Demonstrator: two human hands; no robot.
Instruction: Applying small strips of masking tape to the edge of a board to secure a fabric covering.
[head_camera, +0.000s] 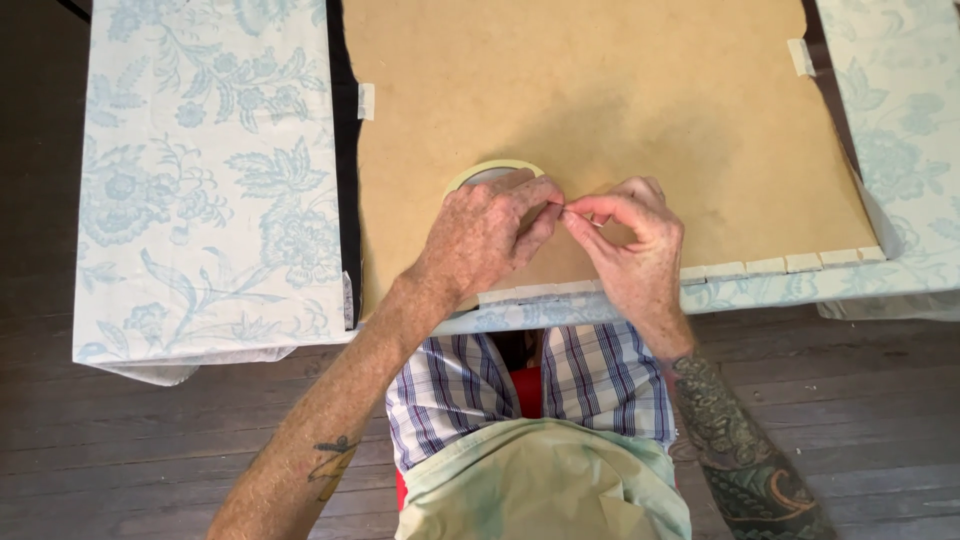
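From the head view, the pale tape roll (492, 170) on the brown board (620, 90) is mostly hidden beneath the left hand (485, 235). A thin tape strip (580, 214), barely discernible, is pinched between both hands' fingertips, the right hand (632, 245) alongside.

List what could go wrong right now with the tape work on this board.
1. Both hands, left hand and right hand, pinch a small bit of tape between fingertips; it may fold and stick to itself.
2. The tape roll lies half hidden under the left hand and could get knocked across the brown board.
3. The taped strip along the near edge looks pieced, so gaps may lift from the floral fabric.
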